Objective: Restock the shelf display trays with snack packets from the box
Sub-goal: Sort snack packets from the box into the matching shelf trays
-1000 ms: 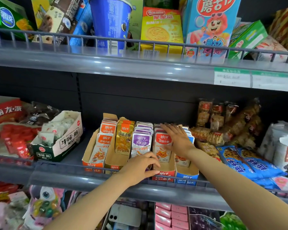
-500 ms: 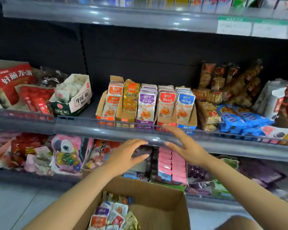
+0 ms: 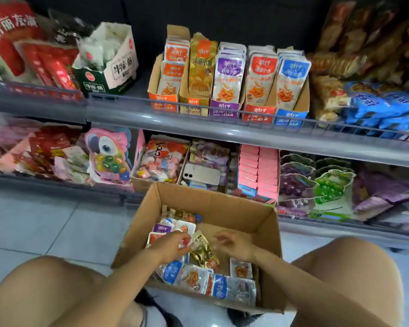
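An open cardboard box (image 3: 222, 199) stands on the floor between my knees, with several loose snack packets (image 3: 194, 278) along its left and near sides. My left hand (image 3: 170, 245) reaches into it and pinches the top of a gold packet (image 3: 203, 253), which stands tilted above the others. To the right of that packet my right hand (image 3: 236, 244) hovers over the bare box floor, fingers loose and blurred, holding nothing. On the middle shelf five display trays stand side by side: orange (image 3: 162, 101), gold (image 3: 194, 105), purple (image 3: 223, 110), red (image 3: 257, 112) and blue (image 3: 291, 115), all holding upright packets.
A grey wire rail (image 3: 222, 119) fronts the middle shelf. On the lower shelf behind the box a white phone (image 3: 202, 173) lies on candy trays, next to pink packs (image 3: 257, 171). My bare knees (image 3: 57, 286) flank the box. Grey floor tiles (image 3: 45, 223) lie to the left.
Both hands came down from the shelf trays into the box on the floor. The view tilted down with them. My left hand has taken hold of a gold packet.
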`<move>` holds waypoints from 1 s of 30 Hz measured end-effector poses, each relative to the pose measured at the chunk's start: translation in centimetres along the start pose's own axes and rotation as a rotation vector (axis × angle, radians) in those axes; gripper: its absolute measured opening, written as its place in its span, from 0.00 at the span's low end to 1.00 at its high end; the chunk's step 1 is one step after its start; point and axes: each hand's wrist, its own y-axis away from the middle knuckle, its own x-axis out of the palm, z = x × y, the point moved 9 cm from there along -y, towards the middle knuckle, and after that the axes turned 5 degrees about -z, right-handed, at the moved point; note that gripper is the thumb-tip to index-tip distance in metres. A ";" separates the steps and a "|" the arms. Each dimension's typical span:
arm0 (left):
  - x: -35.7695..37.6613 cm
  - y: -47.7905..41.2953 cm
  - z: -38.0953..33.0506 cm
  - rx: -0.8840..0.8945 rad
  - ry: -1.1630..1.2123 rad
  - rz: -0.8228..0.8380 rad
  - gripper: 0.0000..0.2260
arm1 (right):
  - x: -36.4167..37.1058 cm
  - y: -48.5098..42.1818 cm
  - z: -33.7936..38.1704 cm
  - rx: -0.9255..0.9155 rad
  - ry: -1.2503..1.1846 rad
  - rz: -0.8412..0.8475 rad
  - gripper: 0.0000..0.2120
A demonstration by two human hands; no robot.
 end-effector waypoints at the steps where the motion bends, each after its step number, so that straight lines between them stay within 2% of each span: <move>1: 1.1 -0.4 0.7 -0.016 -0.012 0.042 0.19 | 1.4 -0.5 -1.1 0.044 -0.008 0.038 0.22; 5: 4.3 -1.3 1.5 -0.005 -0.066 0.190 0.15 | 5.0 -1.3 -5.2 0.159 0.140 0.182 0.19; 7: 5.6 -1.7 1.0 0.030 -0.106 0.265 0.14 | 5.6 -1.4 -6.8 0.174 0.167 0.186 0.16; 9: 6.9 -2.1 0.8 0.048 -0.172 0.325 0.16 | 5.6 -1.5 -7.6 0.175 0.149 0.154 0.08; 13: 7.9 -3.2 1.1 0.044 -0.247 0.315 0.17 | 5.9 -1.8 -7.8 0.150 0.217 0.163 0.15; 16: 7.8 -3.8 1.1 0.036 -0.288 0.311 0.14 | 6.5 -1.9 -8.5 0.138 0.258 0.178 0.13; 18: 7.6 -4.0 1.0 0.031 -0.256 0.313 0.13 | 6.4 -2.2 -8.5 0.134 0.249 0.147 0.07; 20: 7.2 -4.2 1.2 0.012 -0.168 0.274 0.11 | 5.8 -2.8 -8.4 0.132 0.218 0.056 0.07; 22: 5.9 -4.6 1.7 -0.031 -0.033 0.160 0.07 | 4.3 -3.2 -8.1 0.151 0.137 -0.088 0.08; 25: 4.1 -4.7 2.9 -0.128 0.202 0.011 0.11 | 1.7 -3.3 -8.3 0.204 -0.071 -0.311 0.04; 28: 2.2 -4.4 3.1 -0.184 0.397 -0.094 0.07 | 0.3 -2.9 -7.6 0.192 -0.310 -0.390 0.04; 30: 0.4 -4.1 2.7 -0.205 0.470 -0.192 0.12 | -0.8 -2.2 -6.3 0.164 -0.438 -0.438 0.05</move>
